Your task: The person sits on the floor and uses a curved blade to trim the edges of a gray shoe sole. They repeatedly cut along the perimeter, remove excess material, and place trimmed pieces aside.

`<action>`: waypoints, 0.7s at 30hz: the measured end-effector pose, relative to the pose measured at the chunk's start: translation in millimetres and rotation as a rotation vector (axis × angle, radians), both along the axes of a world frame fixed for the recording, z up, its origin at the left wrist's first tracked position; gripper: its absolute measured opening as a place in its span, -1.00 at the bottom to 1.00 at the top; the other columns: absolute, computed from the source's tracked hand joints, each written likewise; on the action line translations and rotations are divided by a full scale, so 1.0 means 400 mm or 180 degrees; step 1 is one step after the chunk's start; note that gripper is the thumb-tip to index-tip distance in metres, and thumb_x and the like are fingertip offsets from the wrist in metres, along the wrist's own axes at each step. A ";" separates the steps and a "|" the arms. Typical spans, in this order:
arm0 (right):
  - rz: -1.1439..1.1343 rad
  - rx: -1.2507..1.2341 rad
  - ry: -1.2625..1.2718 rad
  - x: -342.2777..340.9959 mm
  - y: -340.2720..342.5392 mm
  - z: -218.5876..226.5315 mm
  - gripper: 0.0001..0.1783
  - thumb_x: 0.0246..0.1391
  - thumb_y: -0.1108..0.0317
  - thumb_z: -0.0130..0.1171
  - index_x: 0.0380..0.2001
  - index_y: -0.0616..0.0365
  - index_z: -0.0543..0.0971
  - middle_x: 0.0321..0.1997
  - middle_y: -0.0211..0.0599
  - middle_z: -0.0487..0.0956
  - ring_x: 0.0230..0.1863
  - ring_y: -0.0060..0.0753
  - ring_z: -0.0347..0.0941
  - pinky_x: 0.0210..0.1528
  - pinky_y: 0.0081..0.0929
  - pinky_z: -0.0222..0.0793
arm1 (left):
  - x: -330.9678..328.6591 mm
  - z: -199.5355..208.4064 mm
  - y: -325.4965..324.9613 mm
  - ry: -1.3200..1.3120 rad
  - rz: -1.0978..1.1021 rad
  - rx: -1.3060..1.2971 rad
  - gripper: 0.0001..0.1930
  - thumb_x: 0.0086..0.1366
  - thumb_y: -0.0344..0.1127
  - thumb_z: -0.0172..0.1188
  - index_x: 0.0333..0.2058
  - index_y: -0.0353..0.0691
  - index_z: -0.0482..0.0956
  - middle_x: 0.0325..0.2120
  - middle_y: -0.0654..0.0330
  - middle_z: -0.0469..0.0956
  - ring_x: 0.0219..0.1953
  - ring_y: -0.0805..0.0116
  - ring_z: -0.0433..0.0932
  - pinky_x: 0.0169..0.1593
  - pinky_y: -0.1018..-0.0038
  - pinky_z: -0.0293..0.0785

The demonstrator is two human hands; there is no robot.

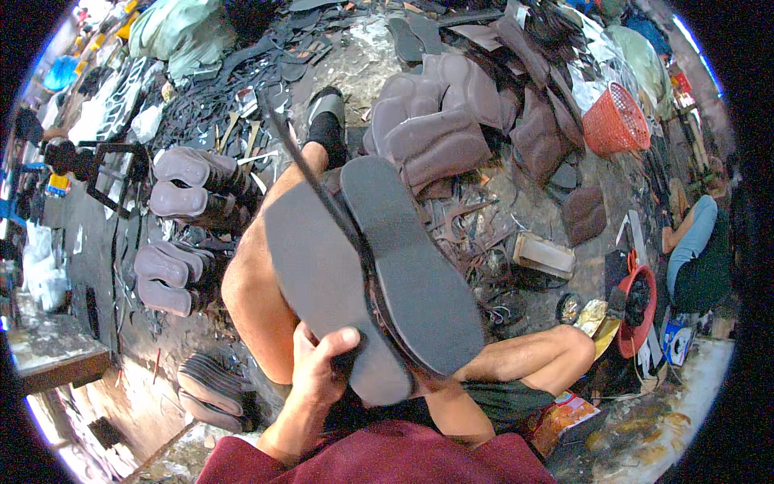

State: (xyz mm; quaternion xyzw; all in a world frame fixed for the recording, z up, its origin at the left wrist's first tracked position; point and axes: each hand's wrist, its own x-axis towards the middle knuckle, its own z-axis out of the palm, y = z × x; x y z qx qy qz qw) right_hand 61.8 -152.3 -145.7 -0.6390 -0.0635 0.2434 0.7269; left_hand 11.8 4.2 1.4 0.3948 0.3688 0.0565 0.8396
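Note:
Two dark grey shoe soles lie side by side in front of me, a left one (314,242) and a right one (415,266), their broad flat faces up. My left hand (321,363) grips the left sole near its narrower near end, thumb on top and fingers underneath. A thin dark strip (310,171) rises between the soles and sticks out past the far side of the left one. Under the near end of the right sole goes my right hand (421,385); its fingers are hidden there, so what it holds does not show.
Stacked brown-grey moulded soles (435,145) lie beyond my knees, with more soles (189,181) at left. Dark offcuts (282,48) litter the floor. At right are a red basket (617,121), a pale block (544,256) and a red-rimmed basin (637,310). Another person's leg (693,242) shows far right.

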 end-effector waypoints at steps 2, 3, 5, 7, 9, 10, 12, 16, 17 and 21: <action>0.0125 -0.0359 -0.0357 0.002 -0.008 0.032 -0.31 0.28 0.10 0.11 0.36 0.16 0.20 0.28 -0.15 0.38 0.07 -0.34 0.30 0.10 -0.40 0.18 | -0.010 -0.005 0.020 -0.0634 0.0207 -0.0404 -0.30 -0.03 -0.25 0.41 0.11 -0.33 0.38 -0.06 0.09 0.53 -0.01 0.16 0.53 0.10 0.23 0.45; 0.0173 -0.0565 -0.0553 0.000 -0.015 0.049 -0.31 0.28 0.10 0.11 0.36 0.16 0.20 0.27 -0.15 0.38 0.05 -0.35 0.30 0.08 -0.41 0.18 | -0.005 -0.008 0.037 -0.0934 0.0353 -0.0662 -0.29 -0.04 -0.25 0.43 0.11 -0.33 0.38 -0.05 0.08 0.53 0.00 0.15 0.53 0.10 0.21 0.46; 0.0174 -0.0886 -0.0885 -0.002 -0.039 0.090 -0.31 0.28 0.10 0.11 0.36 0.16 0.20 0.26 -0.15 0.39 0.01 -0.37 0.31 0.05 -0.43 0.19 | 0.017 0.022 0.054 -0.0403 -0.0142 -0.0530 -0.36 0.05 -0.25 0.43 0.08 -0.30 0.40 -0.13 0.11 0.57 -0.10 0.24 0.58 -0.01 0.26 0.54; 0.0168 -0.1040 -0.1044 -0.013 -0.057 0.120 -0.31 0.29 0.10 0.11 0.36 0.16 0.20 0.24 -0.14 0.40 -0.02 -0.39 0.32 0.01 -0.45 0.20 | 0.035 0.040 0.019 -0.0252 -0.0181 -0.0518 -0.41 0.08 -0.27 0.43 0.06 -0.30 0.40 -0.16 0.13 0.58 -0.15 0.27 0.60 -0.06 0.30 0.56; 0.0154 -0.1143 -0.1145 -0.030 -0.073 0.143 -0.31 0.29 0.10 0.10 0.36 0.16 0.20 0.23 -0.14 0.41 -0.06 -0.41 0.33 -0.03 -0.48 0.22 | 0.039 0.064 0.005 -0.0201 -0.0141 -0.0634 -0.40 0.07 -0.27 0.46 0.05 -0.29 0.40 -0.16 0.14 0.58 -0.15 0.27 0.59 -0.05 0.30 0.55; 0.0174 -0.1164 -0.1177 -0.035 -0.078 0.147 -0.31 0.29 0.09 0.10 0.36 0.16 0.20 0.22 -0.14 0.42 -0.08 -0.42 0.33 -0.05 -0.49 0.22 | 0.033 0.068 -0.009 -0.0233 -0.0085 -0.0566 -0.40 0.07 -0.28 0.46 0.05 -0.29 0.41 -0.16 0.14 0.57 -0.16 0.26 0.59 -0.05 0.30 0.55; 0.0197 -0.1147 -0.1228 -0.033 -0.079 0.160 -0.32 0.29 0.09 0.10 0.36 0.15 0.20 0.21 -0.13 0.43 -0.11 -0.44 0.34 -0.09 -0.51 0.23 | 0.022 0.070 -0.015 -0.0326 -0.0009 -0.0478 -0.41 0.07 -0.30 0.45 0.05 -0.29 0.40 -0.16 0.14 0.56 -0.15 0.24 0.58 -0.04 0.27 0.55; 0.0195 -0.1192 -0.1306 -0.016 -0.065 0.175 -0.32 0.29 0.09 0.10 0.36 0.15 0.20 0.18 -0.12 0.45 -0.18 -0.48 0.36 -0.17 -0.55 0.26 | 0.014 0.061 -0.018 -0.0225 -0.0121 -0.0340 -0.37 0.05 -0.19 0.43 0.06 -0.30 0.40 -0.17 0.15 0.56 -0.17 0.23 0.59 -0.05 0.30 0.53; 0.0192 -0.1210 -0.1329 -0.015 -0.064 0.176 -0.32 0.29 0.09 0.10 0.36 0.15 0.20 0.17 -0.12 0.46 -0.20 -0.49 0.37 -0.19 -0.56 0.26 | 0.012 0.061 -0.018 -0.0208 -0.0138 -0.0406 -0.36 0.04 -0.24 0.45 0.06 -0.30 0.39 -0.16 0.13 0.55 -0.15 0.23 0.58 -0.05 0.28 0.54; 0.0194 -0.1148 -0.1319 0.003 -0.040 0.187 -0.32 0.29 0.09 0.10 0.36 0.15 0.21 0.15 -0.11 0.48 -0.27 -0.53 0.39 -0.26 -0.61 0.28 | 0.005 0.059 -0.021 -0.0171 -0.0140 -0.0449 -0.32 0.00 -0.26 0.48 0.08 -0.31 0.36 -0.16 0.10 0.54 -0.14 0.22 0.57 -0.05 0.24 0.55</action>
